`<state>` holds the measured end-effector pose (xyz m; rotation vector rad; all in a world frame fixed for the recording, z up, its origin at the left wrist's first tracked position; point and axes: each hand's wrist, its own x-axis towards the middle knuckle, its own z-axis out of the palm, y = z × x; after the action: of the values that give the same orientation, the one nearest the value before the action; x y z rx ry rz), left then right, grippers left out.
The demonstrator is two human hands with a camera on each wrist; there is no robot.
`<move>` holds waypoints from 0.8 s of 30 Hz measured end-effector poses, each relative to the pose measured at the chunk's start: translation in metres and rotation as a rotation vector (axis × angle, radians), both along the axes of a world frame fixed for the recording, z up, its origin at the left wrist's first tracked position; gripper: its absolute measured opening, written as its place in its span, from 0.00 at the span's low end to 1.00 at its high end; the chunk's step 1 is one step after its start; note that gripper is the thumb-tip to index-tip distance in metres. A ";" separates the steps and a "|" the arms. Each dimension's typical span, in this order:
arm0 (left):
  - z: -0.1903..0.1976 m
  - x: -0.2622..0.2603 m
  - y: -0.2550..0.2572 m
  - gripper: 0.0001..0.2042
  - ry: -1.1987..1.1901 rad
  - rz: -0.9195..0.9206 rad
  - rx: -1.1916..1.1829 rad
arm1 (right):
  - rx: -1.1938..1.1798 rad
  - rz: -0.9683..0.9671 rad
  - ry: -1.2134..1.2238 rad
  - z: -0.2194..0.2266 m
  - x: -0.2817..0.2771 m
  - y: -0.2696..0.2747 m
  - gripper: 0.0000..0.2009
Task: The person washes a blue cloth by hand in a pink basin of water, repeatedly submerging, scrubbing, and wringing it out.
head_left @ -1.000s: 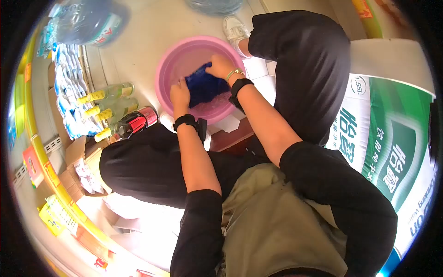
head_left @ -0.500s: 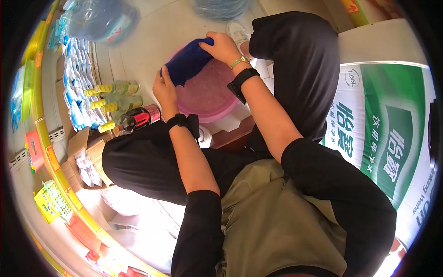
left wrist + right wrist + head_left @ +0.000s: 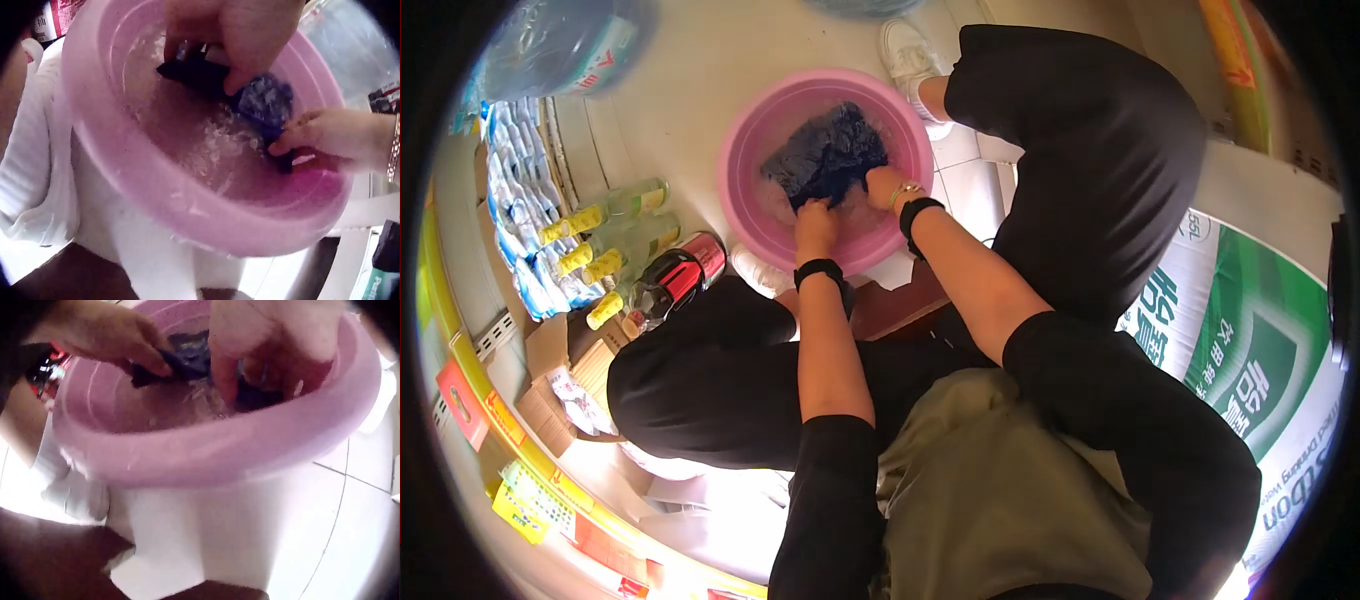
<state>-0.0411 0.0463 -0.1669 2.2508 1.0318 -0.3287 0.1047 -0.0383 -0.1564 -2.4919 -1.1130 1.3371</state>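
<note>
Your left hand (image 3: 815, 222) pinches the near edge of the dark blue cloth (image 3: 828, 152), which lies in soapy water inside the pink basin (image 3: 745, 150). Just beside it, your right hand (image 3: 884, 186) also grips that cloth, fingers curled.

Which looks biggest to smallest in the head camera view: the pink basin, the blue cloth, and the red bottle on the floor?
1. Pink basin, clearly the largest.
2. Blue cloth, lying inside the basin and gripped by the left hand and right hand.
3. Red bottle, looks slightly smaller than the cloth, though partly hidden, so that is unsure.
</note>
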 end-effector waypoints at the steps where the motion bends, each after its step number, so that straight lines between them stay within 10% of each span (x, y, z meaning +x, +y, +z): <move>1: -0.005 -0.003 -0.007 0.14 0.030 -0.004 -0.043 | -0.018 0.104 -0.046 -0.004 -0.008 -0.003 0.12; 9: -0.029 -0.012 -0.013 0.17 0.161 0.179 -0.304 | -0.098 0.159 0.036 0.007 -0.009 0.001 0.12; 16: 0.036 -0.002 0.011 0.19 0.075 0.225 -0.146 | 0.057 0.035 -0.040 0.045 0.002 0.027 0.11; 24: 0.136 -0.001 0.077 0.17 -0.049 0.118 -0.222 | 0.236 0.347 -0.171 0.146 0.039 0.071 0.13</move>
<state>-0.0422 0.1234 -0.0312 1.9827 1.0432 -0.3194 0.1434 0.0326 -0.0106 -2.3488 -1.6954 0.9955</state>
